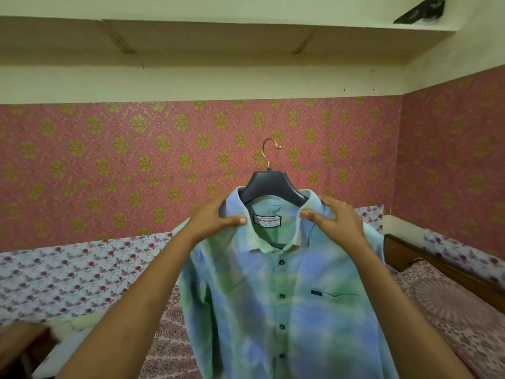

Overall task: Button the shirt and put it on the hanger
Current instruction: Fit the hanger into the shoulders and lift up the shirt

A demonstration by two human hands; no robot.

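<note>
against the pink patterned wall (109,160), the left hand (216,218) and right hand (336,218) each pinch the collar of the buttoned shirt (273,296) between them, and the hanger (269,187) just above could slip out if either grip loosens.

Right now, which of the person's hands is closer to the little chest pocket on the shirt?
Right. The right hand pinches the collar directly above the chest pocket; the left hand pinches the collar's other side, across the row of buttons.
</note>
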